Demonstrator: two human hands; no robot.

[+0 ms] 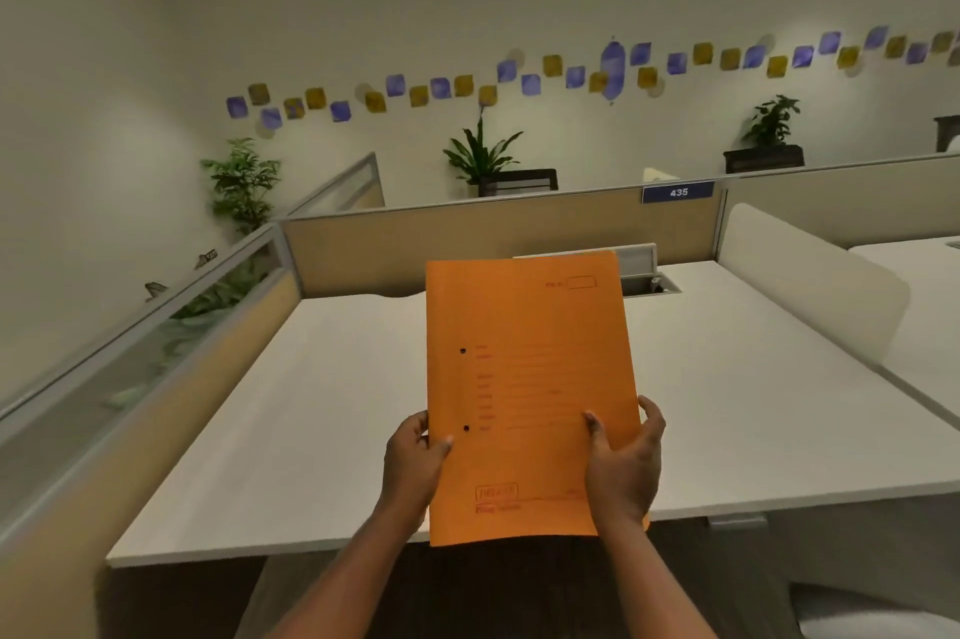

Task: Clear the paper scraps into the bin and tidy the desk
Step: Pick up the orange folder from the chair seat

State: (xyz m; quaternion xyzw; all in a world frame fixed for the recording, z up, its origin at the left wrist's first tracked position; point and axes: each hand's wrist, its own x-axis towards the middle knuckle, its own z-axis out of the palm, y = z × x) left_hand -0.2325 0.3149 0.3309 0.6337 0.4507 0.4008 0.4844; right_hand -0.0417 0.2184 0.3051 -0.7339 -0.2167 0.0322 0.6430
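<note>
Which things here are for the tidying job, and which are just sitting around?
For the job:
orange folder, held up by both hands
left hand
right hand
white desk

Just sitting around:
potted plants behind the divider
number sign 435
wall squares

No scraps or bin in view.

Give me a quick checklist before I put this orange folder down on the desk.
1. Grip on the orange paper file folder: ok, left hand holds its left edge and right hand its right edge.
2. Landing spot on the white desk top: ok, the visible surface is bare.
3. Open cable hatch at the desk's back edge: ok, it lies off to the right.
4. Paper scraps remaining: cannot tell, none visible, but the folder hides part of the desk.
5. Bin location: cannot tell, no bin in view.
6. Folder contents secure: cannot tell, it appears closed.
</note>
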